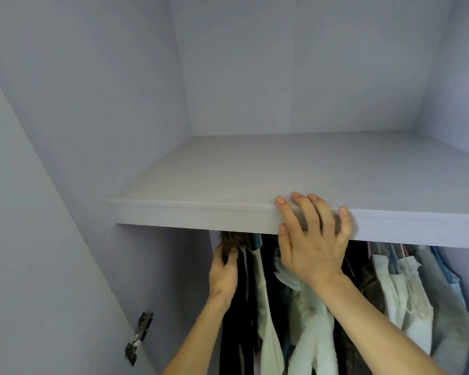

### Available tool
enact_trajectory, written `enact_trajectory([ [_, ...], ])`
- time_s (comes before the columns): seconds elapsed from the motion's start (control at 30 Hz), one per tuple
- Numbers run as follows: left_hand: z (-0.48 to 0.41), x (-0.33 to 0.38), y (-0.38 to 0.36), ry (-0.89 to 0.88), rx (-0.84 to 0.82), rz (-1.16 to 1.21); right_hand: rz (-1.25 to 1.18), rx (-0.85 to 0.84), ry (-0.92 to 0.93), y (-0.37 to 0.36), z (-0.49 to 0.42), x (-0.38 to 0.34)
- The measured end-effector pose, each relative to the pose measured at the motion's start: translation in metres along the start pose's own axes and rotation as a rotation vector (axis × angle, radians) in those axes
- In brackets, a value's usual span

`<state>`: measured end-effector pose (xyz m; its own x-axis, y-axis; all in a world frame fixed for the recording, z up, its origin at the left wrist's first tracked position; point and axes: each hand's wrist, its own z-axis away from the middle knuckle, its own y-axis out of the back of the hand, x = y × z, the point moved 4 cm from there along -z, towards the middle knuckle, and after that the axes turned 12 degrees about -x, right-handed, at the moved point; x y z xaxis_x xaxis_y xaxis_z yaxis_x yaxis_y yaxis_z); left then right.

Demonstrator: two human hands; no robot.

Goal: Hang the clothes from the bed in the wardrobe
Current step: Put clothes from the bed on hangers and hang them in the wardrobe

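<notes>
I look into a pale grey wardrobe. My right hand point(312, 236) rests on the front edge of the shelf point(201, 215), fingers spread over its top. Below the shelf my left hand point(224, 274) reaches up at the far left of the hanging row and grips a dark brown garment point(232, 240) near its top. Whatever the garment hangs from is hidden under the shelf. Beside it hang several clothes: a dark one point(238, 334), pale white ones point(268, 320) and a grey one point(450, 315).
The shelf's top point(295, 169) carries nothing. The wardrobe's left wall point(92, 131) is close to my left hand. The open door's inner face point(25, 266) fills the left, with a metal hinge point(140, 336) low down.
</notes>
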<state>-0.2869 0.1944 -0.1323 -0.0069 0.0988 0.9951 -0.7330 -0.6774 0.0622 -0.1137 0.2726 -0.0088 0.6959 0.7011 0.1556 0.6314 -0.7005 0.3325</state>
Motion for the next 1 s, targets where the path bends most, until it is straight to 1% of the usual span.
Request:
enact_trajectory([
  [0.13, 0.006, 0.004, 0.000, -0.058, -0.043, -0.148, -0.007, -0.018, -0.012, 0.002, -0.001, 0.000],
  [0.23, 0.011, 0.009, 0.000, -0.068, -0.082, -0.194, -0.016, -0.032, -0.020, 0.003, -0.002, -0.001],
  [0.37, 0.017, 0.022, -0.001, -0.106, -0.065, -0.212, -0.060, -0.070, -0.038, 0.008, -0.003, -0.001],
  [0.5, 0.027, 0.038, -0.002, -0.231, -0.044, -0.252, -0.118, -0.157, -0.067, 0.014, -0.004, -0.002],
  [0.6, 0.038, 0.034, -0.001, -0.280, -0.031, -0.310, -0.192, -0.220, -0.088, 0.022, -0.008, -0.003],
  [0.7, 0.057, 0.013, 0.007, -0.256, -0.018, -0.388, -0.291, -0.245, -0.111, 0.030, 0.002, -0.007],
  [0.77, 0.076, -0.005, 0.015, -0.238, -0.013, -0.458, -0.413, -0.277, -0.085, 0.031, 0.028, -0.019],
  [0.8, 0.087, -0.016, 0.021, -0.224, -0.005, -0.493, -0.501, -0.335, -0.069, 0.030, 0.045, -0.028],
  [0.87, 0.111, -0.038, 0.036, -0.170, 0.016, -0.554, -0.705, -0.545, -0.088, 0.023, 0.080, -0.050],
  [0.93, 0.141, -0.060, 0.053, -0.102, 0.020, -0.621, -0.888, -0.785, -0.179, 0.017, 0.109, -0.073],
  [1.0, 0.177, -0.079, 0.068, -0.045, 0.002, -0.701, -1.050, -0.987, -0.258, 0.016, 0.129, -0.098],
])
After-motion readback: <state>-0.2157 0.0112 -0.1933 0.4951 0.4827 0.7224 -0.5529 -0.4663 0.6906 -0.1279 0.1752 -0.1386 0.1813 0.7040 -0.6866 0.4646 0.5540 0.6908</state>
